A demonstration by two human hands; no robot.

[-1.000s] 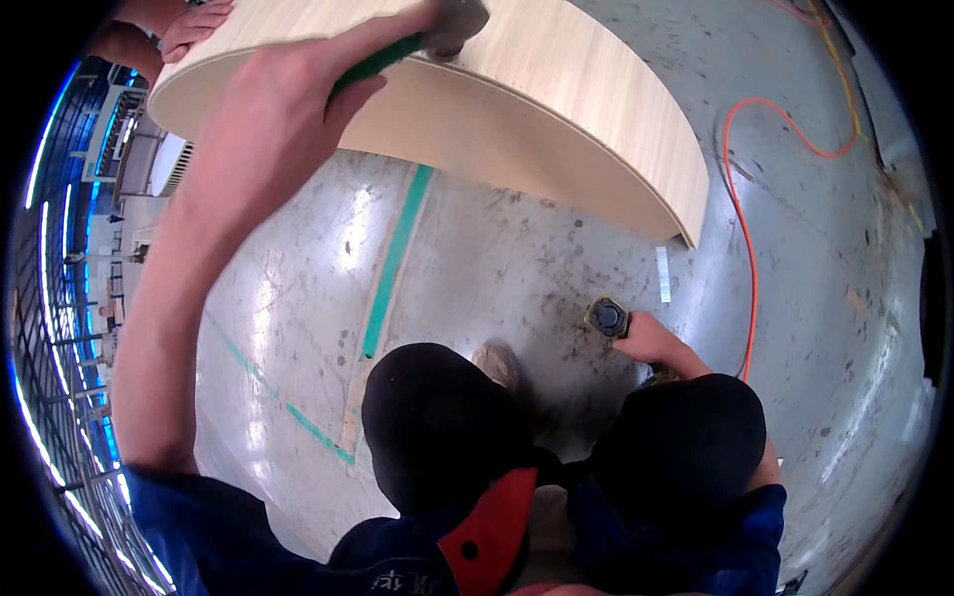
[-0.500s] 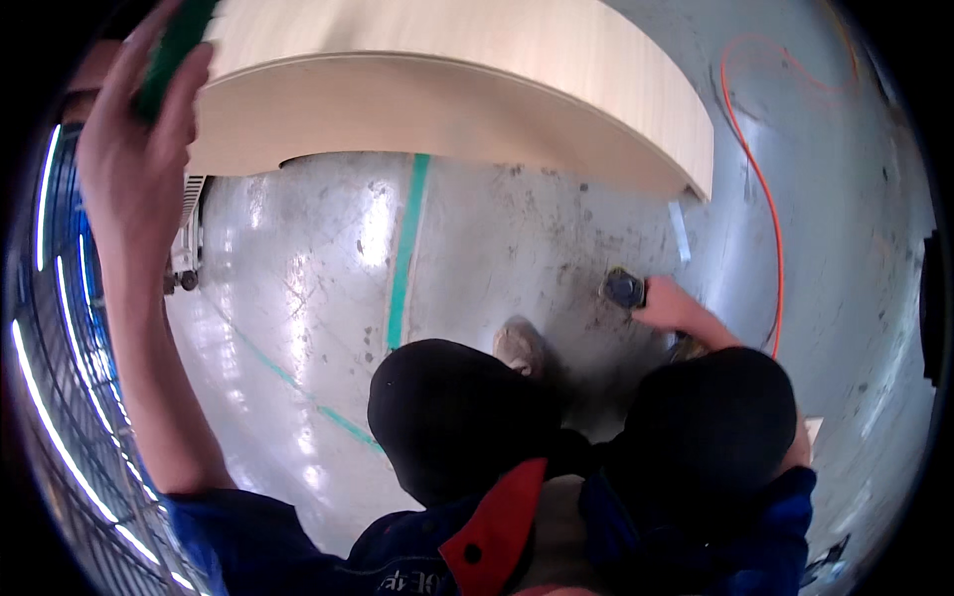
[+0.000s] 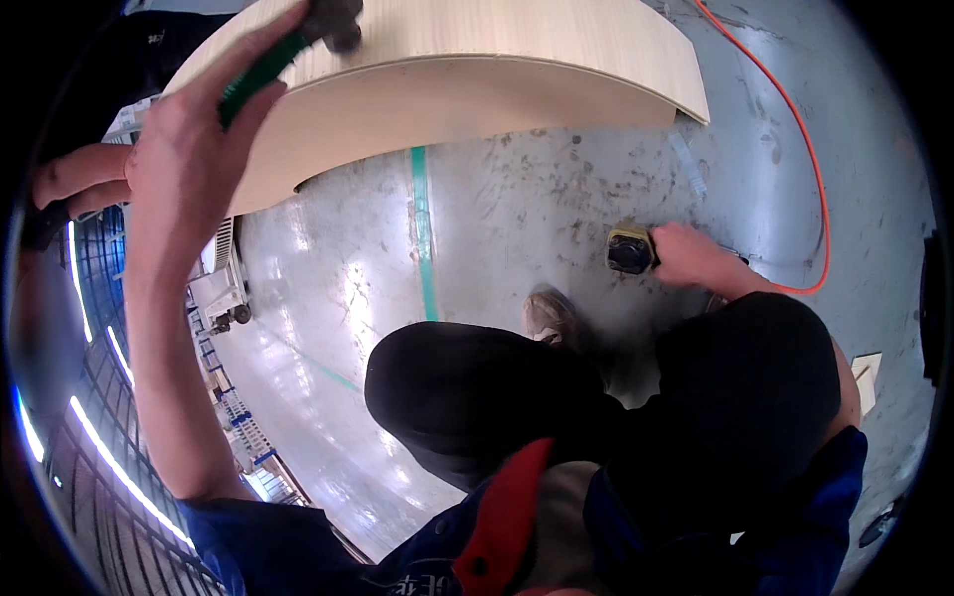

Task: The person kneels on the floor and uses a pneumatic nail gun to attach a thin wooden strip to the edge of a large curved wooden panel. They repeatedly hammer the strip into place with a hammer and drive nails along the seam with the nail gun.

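My left hand (image 3: 194, 139) is raised at the upper left, closed around a green tool (image 3: 260, 79). A dark grey, blocky part (image 3: 338, 22) shows at the tool's far end, over the pale wooden panel (image 3: 477, 94). Low by my right knee, my right hand (image 3: 691, 258) grips a tool with a squarish black top and a yellow-brown rim (image 3: 630, 251). This tool is held above the grey floor, apart from the panel; its lower part is hidden.
An orange hose (image 3: 810, 169) curves down the right toward my right forearm. At the far left another person's arm (image 3: 84, 179) reaches in beside the panel. A wheeled metal frame (image 3: 221, 298) stands at left. A small wood piece (image 3: 867, 382) lies on the floor at right.
My left hand has moved rightward with the green tool, and its dark end now shows. My right hand is slightly higher in view. The other person's arm is now plainly visible.
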